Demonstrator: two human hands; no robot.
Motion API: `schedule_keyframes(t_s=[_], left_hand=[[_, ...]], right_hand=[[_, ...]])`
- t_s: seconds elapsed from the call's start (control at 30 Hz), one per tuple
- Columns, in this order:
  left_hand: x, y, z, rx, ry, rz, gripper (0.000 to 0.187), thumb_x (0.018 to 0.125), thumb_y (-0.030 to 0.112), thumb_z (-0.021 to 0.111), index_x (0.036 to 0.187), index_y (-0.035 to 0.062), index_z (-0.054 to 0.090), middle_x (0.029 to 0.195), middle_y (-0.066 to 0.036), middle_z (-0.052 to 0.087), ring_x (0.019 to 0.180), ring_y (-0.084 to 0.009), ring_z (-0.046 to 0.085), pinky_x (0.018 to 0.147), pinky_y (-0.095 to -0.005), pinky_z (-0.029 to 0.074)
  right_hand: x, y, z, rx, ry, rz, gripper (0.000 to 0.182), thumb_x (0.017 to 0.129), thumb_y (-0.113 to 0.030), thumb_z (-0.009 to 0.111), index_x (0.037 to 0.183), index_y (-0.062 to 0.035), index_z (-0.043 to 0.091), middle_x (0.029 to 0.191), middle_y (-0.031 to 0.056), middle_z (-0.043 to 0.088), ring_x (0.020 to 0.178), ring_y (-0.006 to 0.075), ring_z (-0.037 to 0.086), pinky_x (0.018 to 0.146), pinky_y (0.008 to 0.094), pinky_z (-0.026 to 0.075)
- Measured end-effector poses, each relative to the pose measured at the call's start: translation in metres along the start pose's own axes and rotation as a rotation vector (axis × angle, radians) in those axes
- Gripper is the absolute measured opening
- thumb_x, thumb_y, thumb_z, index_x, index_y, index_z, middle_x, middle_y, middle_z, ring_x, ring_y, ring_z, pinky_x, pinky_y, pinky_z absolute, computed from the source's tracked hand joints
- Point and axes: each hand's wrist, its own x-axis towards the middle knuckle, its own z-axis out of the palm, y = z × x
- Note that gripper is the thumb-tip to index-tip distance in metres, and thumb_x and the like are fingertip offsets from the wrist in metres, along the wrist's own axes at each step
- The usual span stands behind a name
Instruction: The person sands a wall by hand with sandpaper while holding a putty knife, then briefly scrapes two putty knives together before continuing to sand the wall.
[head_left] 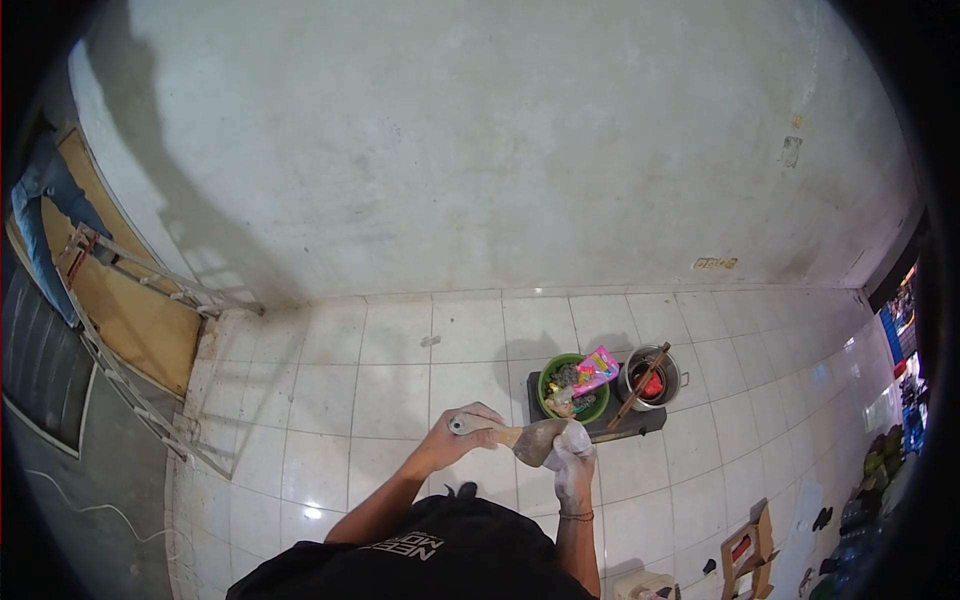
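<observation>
A putty knife [538, 442] with a light handle and a broad, stained blade lies level in front of my black shirt. My left hand [467, 436] is closed round its handle. At the blade's far end is my right hand [571, 462], coated in white powder or paste, its fingers closed against the blade with something whitish that I cannot make out. Just beyond my hands, a green basin [546, 384] holds a pink packet [597, 368] and crumpled items. Beside it stands a metal pot [676, 394] with a wooden stick [637, 388] across it and something red inside.
A pale wall [480, 150] rises ahead above a white tiled floor [400, 390]. At the left, a person in blue [45, 190] is on a ladder [125, 385]. An open cardboard box [752, 550], bottles and green fruit lie at the lower right.
</observation>
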Motion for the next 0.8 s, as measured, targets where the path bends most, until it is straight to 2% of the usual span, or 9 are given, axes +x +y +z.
schedule_keyframes(t_s=[0.1,0.33,0.4,0.43,0.53,0.57,0.6,0.7,0.8], left_hand=[[0.006,0.011,0.006,-0.095,-0.087,-0.217,0.023,0.081,0.006,0.063,0.102,-0.0017,0.061,0.100,-0.008,0.063,0.087,-0.0166,0.059,0.078,-0.0286,0.049],[0.030,0.011,-0.004,0.197,-0.258,-0.057,0.025,0.081,0.010,0.064,0.105,0.0004,0.062,0.108,-0.008,0.062,0.093,-0.0143,0.059,0.085,-0.0271,0.046],[0.038,0.013,-0.019,0.188,-0.225,-0.036,0.022,0.082,0.010,0.064,0.103,0.0017,0.063,0.109,-0.009,0.062,0.097,-0.0160,0.057,0.087,-0.0280,0.044],[0.042,0.014,-0.028,0.191,-0.225,-0.041,0.022,0.082,0.010,0.064,0.103,0.0017,0.063,0.109,-0.009,0.062,0.097,-0.0160,0.057,0.087,-0.0280,0.044],[0.054,0.020,-0.067,0.299,-0.156,0.021,0.023,0.083,0.012,0.063,0.104,0.0017,0.063,0.107,-0.008,0.063,0.093,-0.0137,0.056,0.084,-0.0272,0.044],[0.059,0.022,-0.082,0.277,-0.096,0.053,0.023,0.083,0.010,0.062,0.104,0.0013,0.062,0.108,-0.008,0.063,0.093,-0.0138,0.056,0.084,-0.0277,0.044],[0.063,0.023,-0.098,0.254,-0.036,0.084,0.022,0.083,0.009,0.062,0.103,0.0010,0.062,0.109,-0.009,0.062,0.094,-0.0138,0.055,0.084,-0.0282,0.044],[0.082,0.018,-0.159,0.213,0.119,0.125,0.019,0.083,0.006,0.060,0.100,-0.0012,0.060,0.109,-0.012,0.061,0.100,-0.0173,0.056,0.088,-0.0303,0.043],[0.113,0.015,-0.231,0.152,0.270,0.242,0.016,0.083,0.005,0.060,0.097,-0.0016,0.059,0.108,-0.015,0.061,0.102,-0.0210,0.056,0.090,-0.0325,0.043]], right_hand=[[0.001,0.010,-0.010,0.031,0.053,-0.014,0.023,0.079,-0.002,0.062,0.102,-0.0002,0.061,0.093,0.0035,0.063,0.080,0.0128,0.060,0.071,0.0259,0.048],[0.008,0.028,-0.034,0.003,-0.007,-0.056,0.024,0.088,-0.015,0.054,0.107,0.0000,0.058,0.094,0.0028,0.061,0.083,0.0119,0.057,0.074,0.0256,0.046],[0.014,0.038,-0.035,-0.119,0.177,-0.094,0.032,0.093,-0.022,0.046,0.115,0.0010,0.053,0.102,0.0048,0.059,0.091,0.0139,0.054,0.081,0.0270,0.042],[0.022,0.047,-0.045,-0.128,0.156,-0.031,0.040,0.095,-0.024,0.042,0.127,0.0002,0.042,0.117,0.0070,0.052,0.101,0.0149,0.049,0.089,0.0282,0.038],[0.041,0.068,-0.051,-0.048,0.246,-0.161,0.046,0.095,-0.024,0.043,0.135,-0.0063,0.032,0.125,0.0040,0.046,0.107,0.0122,0.047,0.090,0.0263,0.038],[0.049,0.072,-0.051,-0.017,0.254,-0.146,0.050,0.096,-0.024,0.042,0.139,-0.0051,0.025,0.135,0.0060,0.038,0.119,0.0156,0.040,0.099,0.0294,0.032],[0.056,0.074,-0.044,-0.018,0.260,-0.144,0.050,0.096,-0.024,0.042,0.139,-0.0051,0.025,0.135,0.0060,0.038,0.119,0.0156,0.040,0.099,0.0294,0.032],[0.090,0.096,-0.025,-0.258,0.291,-0.165,0.052,0.096,-0.024,0.039,0.139,-0.0014,0.022,0.145,0.0090,0.023,0.130,0.0208,0.025,0.106,0.0330,0.019],[0.157,0.135,0.021,-0.551,0.234,-0.280,0.051,0.094,-0.018,0.037,0.138,0.0021,0.021,0.146,0.0132,0.019,0.133,0.0241,0.019,0.107,0.0324,0.016]])
